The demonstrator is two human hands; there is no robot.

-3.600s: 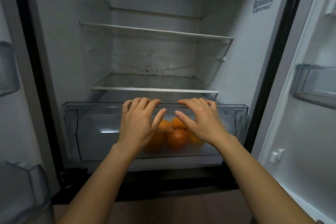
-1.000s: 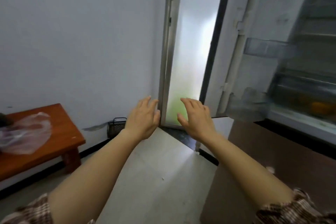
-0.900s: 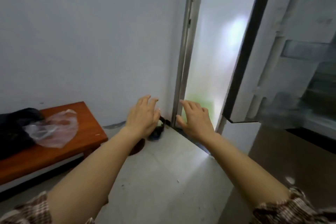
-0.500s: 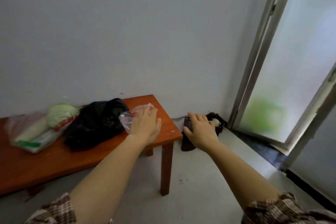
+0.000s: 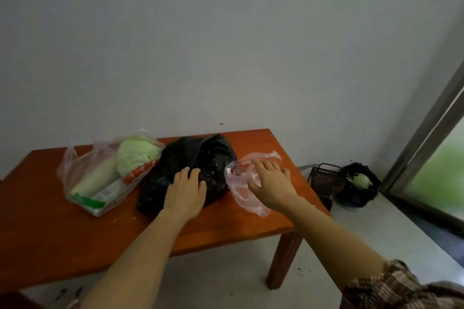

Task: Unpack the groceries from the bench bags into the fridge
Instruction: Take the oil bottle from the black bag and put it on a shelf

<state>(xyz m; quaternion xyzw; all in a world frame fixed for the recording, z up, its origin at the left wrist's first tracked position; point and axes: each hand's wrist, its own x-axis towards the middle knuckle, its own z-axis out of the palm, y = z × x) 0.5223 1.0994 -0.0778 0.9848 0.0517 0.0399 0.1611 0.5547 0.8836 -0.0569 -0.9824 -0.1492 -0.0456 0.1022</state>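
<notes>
A red-brown wooden bench (image 5: pixel 226 223) holds three bags. In the middle lies a black plastic bag (image 5: pixel 200 155); my left hand (image 5: pixel 184 192) rests spread on its front, fingers apart. To its right is a crumpled clear pinkish bag (image 5: pixel 241 190), which looks nearly empty; my right hand (image 5: pixel 272 183) lies over it, fingers spread, not clenched. At the left a clear bag (image 5: pixel 82 183) holds a green cabbage (image 5: pixel 136 155), a white radish (image 5: pixel 95 178) and a packet with red and green print. The fridge is out of view.
A grey wall stands behind the bench. On the floor to the right sit a dark wire basket (image 5: pixel 324 179) and a black bag (image 5: pixel 359 188) with something pale green in it. A glass door frame (image 5: pixel 431 128) runs along the right edge.
My view has swung left from the open fridge to the bench. Both hands have come down onto the bags: left onto the black one, right onto the clear pinkish one.
</notes>
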